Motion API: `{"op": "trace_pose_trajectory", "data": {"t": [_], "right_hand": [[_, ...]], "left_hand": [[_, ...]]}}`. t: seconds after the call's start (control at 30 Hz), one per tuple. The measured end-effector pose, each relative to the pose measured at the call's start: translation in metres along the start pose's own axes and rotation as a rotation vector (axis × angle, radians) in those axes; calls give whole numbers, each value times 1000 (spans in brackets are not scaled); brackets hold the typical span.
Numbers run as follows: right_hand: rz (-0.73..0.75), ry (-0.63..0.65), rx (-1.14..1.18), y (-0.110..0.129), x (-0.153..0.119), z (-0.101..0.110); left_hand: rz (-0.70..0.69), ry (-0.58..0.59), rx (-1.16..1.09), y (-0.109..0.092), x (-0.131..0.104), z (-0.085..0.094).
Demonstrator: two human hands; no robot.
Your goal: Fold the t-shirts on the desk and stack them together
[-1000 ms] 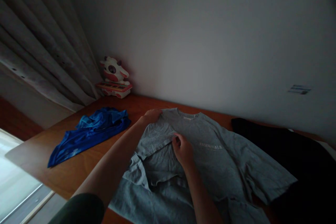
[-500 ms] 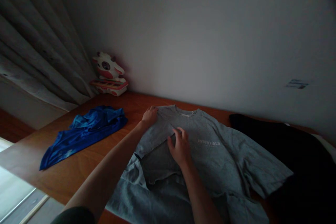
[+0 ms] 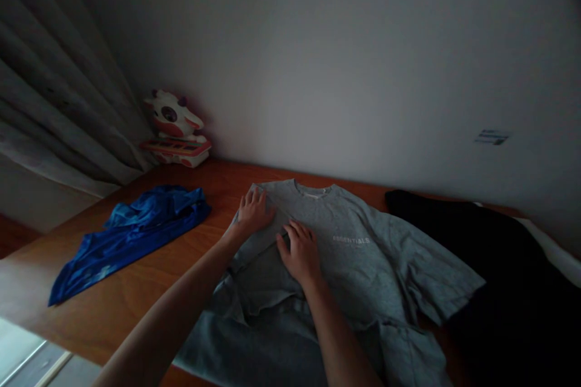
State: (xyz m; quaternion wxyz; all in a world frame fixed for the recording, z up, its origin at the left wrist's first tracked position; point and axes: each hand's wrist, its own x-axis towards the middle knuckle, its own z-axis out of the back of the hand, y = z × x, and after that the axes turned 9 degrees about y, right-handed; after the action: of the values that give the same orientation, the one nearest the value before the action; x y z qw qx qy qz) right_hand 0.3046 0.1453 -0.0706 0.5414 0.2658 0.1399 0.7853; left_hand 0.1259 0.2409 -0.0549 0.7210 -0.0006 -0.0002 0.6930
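Note:
A grey T-shirt (image 3: pixel 349 266) with small light lettering on its chest lies spread on the wooden surface, collar towards the wall. Its left side is folded inward over the front, and the right sleeve reaches out over black cloth. My left hand (image 3: pixel 255 213) rests flat on the shirt near the left shoulder, fingers apart. On the folded part, left of the lettering, lies my right hand (image 3: pixel 299 251), its fingers slightly bent and thumb spread from them. Neither hand grips the fabric.
Crumpled blue clothing (image 3: pixel 140 230) lies on the wooden surface (image 3: pixel 131 281) at the left. A cow-shaped toy keyboard (image 3: pixel 177 133) stands in the back corner by the curtain (image 3: pixel 59 84). Black cloth (image 3: pixel 508 278) covers the right side, with something white behind it. A wall runs along the back.
My left hand has moved from the shirt's shoulder edge onto the fabric and spread its fingers. My right hand has lowered onto the shirt. The whole view has shifted slightly.

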Motion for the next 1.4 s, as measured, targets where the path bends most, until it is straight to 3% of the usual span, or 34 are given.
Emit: {"op": "trace_pose_trajectory", "data": {"t": [0.13,0.3,0.4,0.53,0.7,0.83,0.97,1.07,1.23,1.33,1.4], "right_hand": [[2,-95,101,-4,3,-3],[-17,-267,294,-10,9,-7],[-29,-324,357,-12,11,-7],[-28,-332,374,-13,13,-4],[-45,-339,345,-13,12,-4],[-95,-232,205,-6,-3,-1],[-14,-28,55,0,-39,34],[-58,-21,70,-15,-79,80],[-301,-251,30,-84,-160,152],[-500,-293,-19,-130,-198,181],[-622,-266,-38,-151,-210,197]], "left_hand": [[13,68,-3,-4,-11,-6],[-31,25,46,-14,-24,1],[-34,57,25,-22,-38,3],[4,120,-12,-26,-50,0],[19,150,-21,-25,-48,-1],[11,152,-15,-23,-48,0],[-11,123,-17,-23,-50,3],[-38,114,-21,-19,-51,3],[-85,100,-2,3,-49,1],[-79,121,9,15,-45,3],[-67,110,-8,12,-43,6]]}}
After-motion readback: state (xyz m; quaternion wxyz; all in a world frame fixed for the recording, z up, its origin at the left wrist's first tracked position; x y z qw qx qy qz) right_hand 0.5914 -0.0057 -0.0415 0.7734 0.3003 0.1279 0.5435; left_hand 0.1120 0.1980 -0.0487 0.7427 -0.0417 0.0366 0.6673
